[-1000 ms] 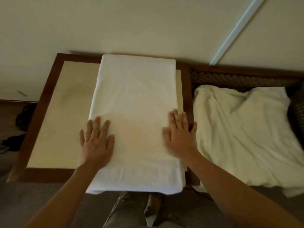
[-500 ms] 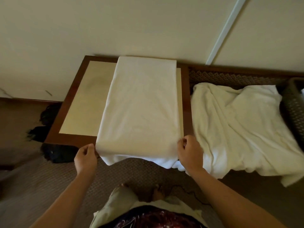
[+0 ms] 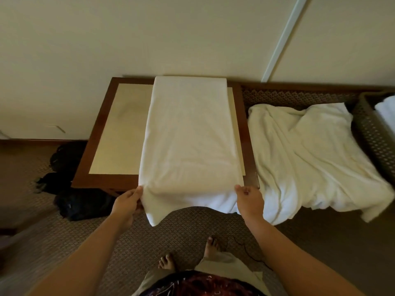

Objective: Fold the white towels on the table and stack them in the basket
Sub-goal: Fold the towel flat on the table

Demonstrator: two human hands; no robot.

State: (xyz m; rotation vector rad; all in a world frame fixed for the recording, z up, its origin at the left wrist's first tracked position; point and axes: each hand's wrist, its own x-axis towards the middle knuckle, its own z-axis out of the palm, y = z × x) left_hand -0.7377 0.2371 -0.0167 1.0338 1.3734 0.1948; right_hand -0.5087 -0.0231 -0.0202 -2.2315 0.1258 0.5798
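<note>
- Pinching the near left corner of the towel [image 3: 188, 135], the left hand [image 3: 127, 205] has thumb on top and fingers curled beneath the cloth.
- Right hand [image 3: 249, 200] grips the near right corner likewise, fingers closed round the edge; knuckles face up.
- Both forearms reach forward from below, roughly parallel, the hands level with the tabletop's [image 3: 119, 133] near edge.
- Towel lies lengthwise on the tabletop as a long narrow strip, far end at the wall, near end hanging over the front edge and sagging between the hands.
- Judgement: this towel is part-folded; a crosswise fold of the near end toward the far end looks to be next.
- Second towel [image 3: 310, 154] lies crumpled and unfolded to the right, on a patterned surface beside the tabletop.
- Basket [image 3: 372, 133] stands at far right; white folded cloth [image 3: 386, 112] shows inside, so some stacking appears done.
- Remaining: finish this towel, fold the crumpled one, stack both.
</note>
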